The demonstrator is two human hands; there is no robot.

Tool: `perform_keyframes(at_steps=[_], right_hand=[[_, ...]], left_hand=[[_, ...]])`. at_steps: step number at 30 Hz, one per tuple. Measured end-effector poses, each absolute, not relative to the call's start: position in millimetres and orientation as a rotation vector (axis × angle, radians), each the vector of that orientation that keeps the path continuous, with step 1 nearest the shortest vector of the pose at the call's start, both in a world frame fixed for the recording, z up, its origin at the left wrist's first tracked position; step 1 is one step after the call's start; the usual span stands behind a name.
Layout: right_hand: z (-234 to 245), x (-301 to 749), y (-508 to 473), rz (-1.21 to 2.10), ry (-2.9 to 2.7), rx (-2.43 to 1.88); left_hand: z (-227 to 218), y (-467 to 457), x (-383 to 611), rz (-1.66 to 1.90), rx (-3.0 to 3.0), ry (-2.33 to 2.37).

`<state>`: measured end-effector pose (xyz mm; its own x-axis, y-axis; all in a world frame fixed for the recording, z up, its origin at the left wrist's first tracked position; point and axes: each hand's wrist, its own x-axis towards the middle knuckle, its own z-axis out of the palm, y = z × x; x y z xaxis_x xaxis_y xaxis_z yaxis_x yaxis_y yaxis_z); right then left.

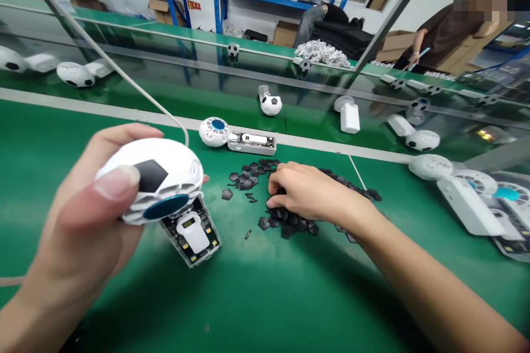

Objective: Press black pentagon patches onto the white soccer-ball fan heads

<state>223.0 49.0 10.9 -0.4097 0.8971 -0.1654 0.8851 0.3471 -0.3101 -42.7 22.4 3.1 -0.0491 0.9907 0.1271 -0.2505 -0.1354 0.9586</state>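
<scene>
My left hand [95, 215] is closed around a small handheld fan [165, 168] with a white football-style head, a black pentagon patch near my thumb and a blue disc at its centre. The fan's handle is uncovered, so its circuit board and a white part with a little display show. My right hand [293, 190] reaches into a spread pile of black pentagon pieces [298, 225], thumb and fingers pinched together at its left side. What lies between those fingertips is hidden. Just behind the pile, another open fan [252, 143] rests on the green bench [232, 292].
Several white fans [467, 204] crowd the right side. More fans [270, 102] lie along the dark green conveyor [178, 85] behind the bench edge. A white cable [124, 69] crosses at left. A person [447, 38] stands at the far right, near a heap of white parts [323, 54].
</scene>
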Motion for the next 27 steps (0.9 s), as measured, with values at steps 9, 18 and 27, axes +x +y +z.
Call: perform_keyframes(at_steps=[9, 18, 27], right_hand=[[24, 213, 47, 0.572, -2.145, -1.333], [-14, 188, 46, -0.296, -1.989, -0.374], [-20, 178, 38, -0.264, -2.001, -0.464]], left_hand=[[4, 40, -3, 1.326, 1.012, 0.844], [-10, 29, 9, 0.805, 0.709, 0.901], [-9, 27, 6, 0.909, 0.618, 0.784]])
